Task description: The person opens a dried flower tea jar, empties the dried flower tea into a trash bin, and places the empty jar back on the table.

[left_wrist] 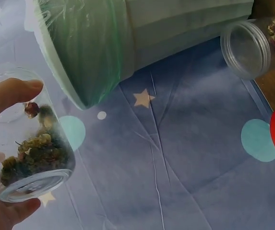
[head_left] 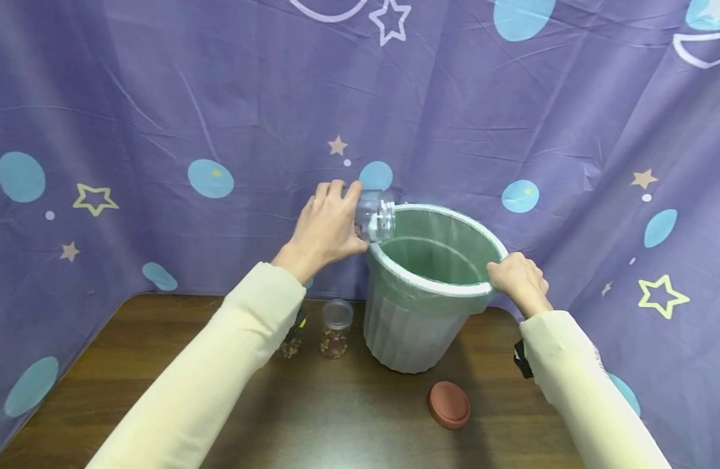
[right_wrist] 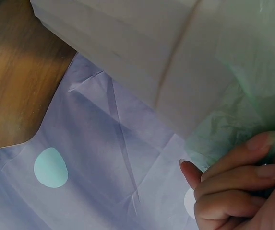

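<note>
My left hand (head_left: 327,225) grips a clear jar (head_left: 376,215) tipped on its side, its threaded mouth over the left rim of a trash bin (head_left: 403,332). In the left wrist view, dried flower buds (left_wrist: 36,155) lie toward the base of this jar. The pale bin stands tilted and is lined with a thin green bag (head_left: 442,257). At the bin's right rim, my right hand (head_left: 518,277) holds on with curled fingers. Part of that grip falls outside the right wrist view, where the fingers (right_wrist: 233,201) lie against the bag.
An uncapped clear jar (head_left: 337,319) with dried buds stands left of the bin. Beside it, another container (head_left: 290,345) is partly hidden by my left sleeve. A reddish-brown lid (head_left: 449,404) lies on the wooden table (head_left: 348,423). Close behind hangs a purple curtain (head_left: 266,130).
</note>
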### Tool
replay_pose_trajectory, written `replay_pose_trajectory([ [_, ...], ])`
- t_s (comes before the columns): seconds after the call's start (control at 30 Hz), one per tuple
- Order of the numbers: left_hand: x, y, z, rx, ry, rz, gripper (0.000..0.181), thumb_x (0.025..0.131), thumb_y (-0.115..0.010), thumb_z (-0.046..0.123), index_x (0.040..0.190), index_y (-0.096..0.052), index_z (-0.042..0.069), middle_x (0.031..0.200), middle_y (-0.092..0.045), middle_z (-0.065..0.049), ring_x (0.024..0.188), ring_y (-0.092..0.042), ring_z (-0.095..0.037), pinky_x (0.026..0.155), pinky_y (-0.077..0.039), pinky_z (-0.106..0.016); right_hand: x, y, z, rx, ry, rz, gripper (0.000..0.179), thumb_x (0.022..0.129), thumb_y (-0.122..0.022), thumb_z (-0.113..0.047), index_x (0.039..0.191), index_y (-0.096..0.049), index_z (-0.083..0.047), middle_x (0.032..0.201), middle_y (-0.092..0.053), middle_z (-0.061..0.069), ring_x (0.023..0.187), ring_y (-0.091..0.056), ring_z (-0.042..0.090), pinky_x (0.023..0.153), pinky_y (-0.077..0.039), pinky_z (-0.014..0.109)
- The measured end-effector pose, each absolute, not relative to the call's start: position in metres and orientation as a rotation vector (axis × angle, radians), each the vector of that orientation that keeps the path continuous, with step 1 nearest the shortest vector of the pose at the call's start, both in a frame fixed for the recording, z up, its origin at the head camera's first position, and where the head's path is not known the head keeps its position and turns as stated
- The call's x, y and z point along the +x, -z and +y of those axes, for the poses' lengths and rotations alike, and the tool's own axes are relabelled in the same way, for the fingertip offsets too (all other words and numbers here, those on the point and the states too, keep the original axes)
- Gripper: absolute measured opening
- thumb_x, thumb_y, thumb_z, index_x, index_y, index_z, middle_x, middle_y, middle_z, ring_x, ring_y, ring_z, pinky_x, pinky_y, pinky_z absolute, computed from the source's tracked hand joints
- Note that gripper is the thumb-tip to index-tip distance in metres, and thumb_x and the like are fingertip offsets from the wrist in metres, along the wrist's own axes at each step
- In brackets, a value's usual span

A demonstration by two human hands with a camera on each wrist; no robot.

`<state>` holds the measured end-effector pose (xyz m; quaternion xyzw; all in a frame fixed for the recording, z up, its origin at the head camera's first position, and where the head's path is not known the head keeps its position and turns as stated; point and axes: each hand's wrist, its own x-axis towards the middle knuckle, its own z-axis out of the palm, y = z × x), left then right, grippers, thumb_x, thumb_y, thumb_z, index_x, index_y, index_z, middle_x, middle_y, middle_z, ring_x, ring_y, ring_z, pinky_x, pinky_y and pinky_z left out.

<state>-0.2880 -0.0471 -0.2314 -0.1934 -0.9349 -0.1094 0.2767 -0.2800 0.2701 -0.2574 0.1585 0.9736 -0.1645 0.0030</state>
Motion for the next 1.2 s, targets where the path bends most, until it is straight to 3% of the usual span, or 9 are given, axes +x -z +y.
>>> replay_pose_trajectory([
  [0.23, -0.291, 0.234, -0.041, -0.563, 0.171, -2.510, 0.087, 0.068, -0.082, 0.036, 0.141, -0.042, 0.008, 0.133, -0.051, -0.025, 0.125, -0.050, -0.043, 0.100, -0.051, -0.048, -0.279, 0.261, 0.271, 0.505, 0.537, 3.048, 0.044, 0.085, -0.039, -0.030, 0.104, -0.060, 0.004, 0.126, -0.056, 0.033, 0.116, -0.053, 0.049, 0.090, -0.046, 0.059],
  [0.53, -0.294, 0.243, -0.041, -0.665, -0.035, -2.402, 0.083, 0.074, -0.079, 0.035, 0.139, -0.041, 0.000, 0.129, -0.051, -0.026, 0.119, -0.051, -0.041, 0.104, -0.048, -0.046, -0.280, 0.261, 0.271, 0.510, 0.541, 3.051, 0.048, 0.086, -0.040, -0.031, 0.108, -0.060, 0.006, 0.127, -0.055, 0.034, 0.117, -0.052, 0.050, 0.091, -0.045, 0.059],
  [0.73, -0.293, 0.242, -0.037, -0.679, -0.061, -2.408, 0.077, 0.074, -0.075, 0.022, 0.137, -0.039, -0.002, 0.126, -0.050, -0.025, 0.116, -0.049, -0.039, 0.103, -0.047, -0.045, -0.280, 0.259, 0.272, 0.525, 0.544, 3.037, 0.053, 0.087, -0.039, -0.032, 0.116, -0.058, 0.008, 0.130, -0.053, 0.034, 0.120, -0.050, 0.051, 0.092, -0.044, 0.060],
  [0.93, -0.290, 0.239, -0.037, -0.693, -0.098, -2.442, 0.076, 0.071, -0.071, 0.007, 0.138, -0.037, -0.003, 0.128, -0.047, -0.025, 0.119, -0.048, -0.040, 0.105, -0.046, -0.046, -0.278, 0.261, 0.271, 0.523, 0.556, 3.043, 0.053, 0.086, -0.039, -0.033, 0.114, -0.058, 0.008, 0.130, -0.053, 0.034, 0.119, -0.051, 0.051, 0.092, -0.044, 0.059],
  [1.2, -0.287, 0.235, -0.041, -0.778, -0.029, -2.518, 0.079, 0.070, -0.070, 0.000, 0.140, -0.032, -0.002, 0.133, -0.041, -0.027, 0.125, -0.041, -0.042, 0.111, -0.040, -0.047, -0.278, 0.262, 0.272, 0.513, 0.561, 3.052, 0.050, 0.086, -0.039, -0.033, 0.111, -0.059, 0.007, 0.128, -0.054, 0.034, 0.117, -0.051, 0.051, 0.090, -0.044, 0.060],
])
